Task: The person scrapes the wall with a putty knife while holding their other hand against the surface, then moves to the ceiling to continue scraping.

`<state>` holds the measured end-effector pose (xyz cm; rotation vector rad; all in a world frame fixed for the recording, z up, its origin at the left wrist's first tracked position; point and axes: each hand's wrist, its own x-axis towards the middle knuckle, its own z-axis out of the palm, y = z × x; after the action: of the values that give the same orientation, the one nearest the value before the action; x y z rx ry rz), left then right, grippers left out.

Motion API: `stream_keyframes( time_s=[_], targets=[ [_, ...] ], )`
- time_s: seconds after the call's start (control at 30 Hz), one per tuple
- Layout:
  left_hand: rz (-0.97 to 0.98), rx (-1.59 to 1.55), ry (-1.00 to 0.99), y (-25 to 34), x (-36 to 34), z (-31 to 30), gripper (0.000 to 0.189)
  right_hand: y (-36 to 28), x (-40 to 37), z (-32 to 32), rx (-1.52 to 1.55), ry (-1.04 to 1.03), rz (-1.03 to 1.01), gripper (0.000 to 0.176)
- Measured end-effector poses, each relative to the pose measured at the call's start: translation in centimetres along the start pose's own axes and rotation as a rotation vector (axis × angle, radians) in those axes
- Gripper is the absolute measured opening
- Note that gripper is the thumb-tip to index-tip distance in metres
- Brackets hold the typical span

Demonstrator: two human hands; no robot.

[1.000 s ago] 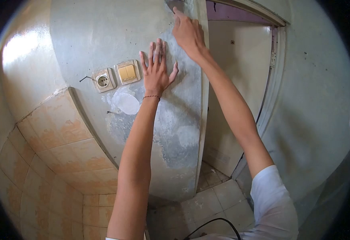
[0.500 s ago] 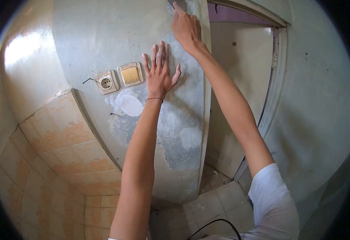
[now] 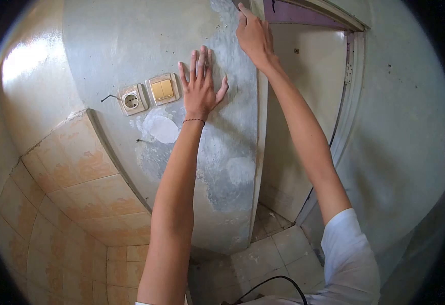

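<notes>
We've got our left hand [image 3: 198,91] spread flat on the wall [image 3: 121,46] | our right hand [image 3: 254,40] curls round a dark tool [image 3: 246,3], high near the wall's edge, largely out of frame | light switch [image 3: 162,90] beside our left, socket [image 3: 131,100] beyond

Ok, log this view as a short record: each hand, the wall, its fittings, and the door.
Left hand: flat on wall, fingers spread
Right hand: holding a dark tool, mostly out of frame
Wall: patchy grey, with a pale round patch
Fittings: socket, switch beside it
Door: beyond the wall's right edge
</notes>
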<state>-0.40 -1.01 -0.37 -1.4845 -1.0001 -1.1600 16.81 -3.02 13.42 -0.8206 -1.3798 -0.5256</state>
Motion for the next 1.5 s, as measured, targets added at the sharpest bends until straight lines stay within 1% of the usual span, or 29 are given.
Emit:
stream_keyframes(
  time_s=[0.07, 0.1, 0.17, 0.27, 0.3, 0.37, 0.4, 0.43, 0.5, 0.53, 0.57, 0.63, 0.67, 0.73, 0.77, 0.8, 0.83, 0.87, 0.93, 0.97, 1.03, 1.07, 1.13, 1.17, 1.23, 1.37, 1.43, 1.5],
  targets=[
    [-0.002, 0.0, -0.003, 0.0, -0.1, 0.0, 0.081, -1.7, 0.9, -1.7, 0.04, -0.09, 0.085, 0.041],
    [-0.007, 0.002, -0.002, 0.0, 0.0, 0.1, 0.081, -1.1, 1.4, -1.1, 0.036, -0.086, 0.082, 0.041],
    [-0.008, 0.01, -0.005, 0.1, 0.1, 0.0, 0.081, 1.0, 2.5, 0.9, 0.068, 0.056, -0.093, 0.041],
    [-0.002, 0.024, -0.015, 0.0, 0.0, 0.0, 0.081, 1.0, 2.6, 1.3, 0.04, 0.065, -0.09, 0.041],
    [-0.001, 0.033, -0.015, 0.0, 0.0, 0.0, 0.081, 0.0, 2.3, 0.6, 0.034, 0.067, -0.087, 0.041],
    [0.005, 0.02, -0.011, 0.1, -0.1, 0.0, 0.081, -3.1, 1.4, -2.0, -0.034, -0.266, 0.102, 0.041],
    [0.003, 0.019, -0.01, 0.1, 0.0, -0.1, 0.081, -2.1, 0.3, -0.9, -0.004, -0.155, -0.029, 0.045],
    [0.001, 0.021, -0.009, 0.1, 0.0, -0.1, 0.081, -1.8, 0.6, -0.9, -0.004, -0.15, -0.031, 0.045],
    [0.004, 0.015, -0.01, 0.1, 0.0, -0.1, 0.081, -1.4, 1.4, -0.8, 0.034, -0.182, 0.039, 0.047],
    [0.006, 0.014, -0.011, 0.1, 0.0, -0.1, 0.081, -1.5, 2.3, -1.2, 0.043, -0.139, 0.079, 0.04],
    [0.004, 0.015, -0.01, 0.1, 0.0, -0.1, 0.081, -0.1, 3.3, -0.5, 0.05, -0.138, 0.076, 0.04],
    [-0.001, 0.027, -0.008, 0.0, 0.1, -0.2, 0.081, 4.2, 5.1, 2.4, 0.12, 0.285, -0.056, 0.041],
    [0.002, 0.014, -0.008, 0.0, 0.1, -0.2, 0.081, 4.9, 4.7, 2.8, 0.125, 0.282, -0.057, 0.041],
    [0.002, 0.01, -0.006, 0.1, 0.0, -0.2, 0.08, 4.7, 3.9, 2.2, 0.028, 0.366, -0.126, 0.044],
    [-0.003, 0.006, -0.007, 0.2, 0.1, -0.2, 0.08, 4.8, 3.2, 1.7, 0.024, 0.36, -0.129, 0.044],
    [-0.005, 0.012, -0.012, 0.2, 0.0, -0.1, 0.08, 2.9, 1.5, -0.4, 0.022, 0.156, -0.028, 0.044],
    [-0.005, 0.018, -0.017, 0.1, 0.0, -0.1, 0.08, 1.4, -0.1, -2.0, 0.02, -0.045, 0.076, 0.049],
    [-0.006, 0.015, -0.021, 0.1, 0.0, -0.1, 0.08, 1.0, -1.2, -2.6, 0.017, -0.048, 0.079, 0.049],
    [-0.005, 0.014, -0.012, 0.1, 0.0, -0.1, 0.08, 0.4, -2.9, -3.4, -0.035, -0.222, 0.095, 0.05],
    [-0.004, 0.01, -0.011, 0.1, 0.0, -0.1, 0.08, 0.2, -3.8, -3.5, -0.039, -0.22, 0.096, 0.05],
    [-0.001, 0.005, -0.003, 0.0, 0.0, 0.0, 0.08, 1.0, -5.9, -2.3, 0.051, -0.139, 0.159, 0.048],
    [-0.002, 0.004, -0.003, 0.0, 0.0, 0.0, 0.08, 1.9, -6.7, -1.5, 0.049, -0.14, 0.159, 0.048],
    [0.0, 0.003, -0.004, 0.0, 0.0, 0.0, 0.08, 2.8, -8.0, -0.7, 0.229, -0.053, 0.113, 0.048],
    [-0.001, 0.0, -0.007, 0.0, -0.1, 0.0, 0.08, 3.5, -8.5, -0.8, 0.227, -0.055, 0.115, 0.048],
    [0.0, 0.011, 0.0, 0.0, 0.0, 0.0, 0.08, 1.4, -9.2, -3.6, 0.588, -0.389, 0.482, 0.049],
    [-0.003, 0.002, 0.009, 0.0, 0.0, -0.1, 0.08, 1.2, -10.9, -4.6, 0.618, -0.422, 0.524, 0.051],
    [-0.001, -0.014, 0.02, 0.0, 0.0, -0.2, 0.08, 1.8, -11.6, -4.3, 0.435, -0.358, 0.418, 0.049],
    [-0.004, -0.02, 0.021, 0.1, 0.0, -0.1, 0.08, 2.4, -11.2, -4.2, 0.433, -0.383, 0.419, 0.05]
  ],
)
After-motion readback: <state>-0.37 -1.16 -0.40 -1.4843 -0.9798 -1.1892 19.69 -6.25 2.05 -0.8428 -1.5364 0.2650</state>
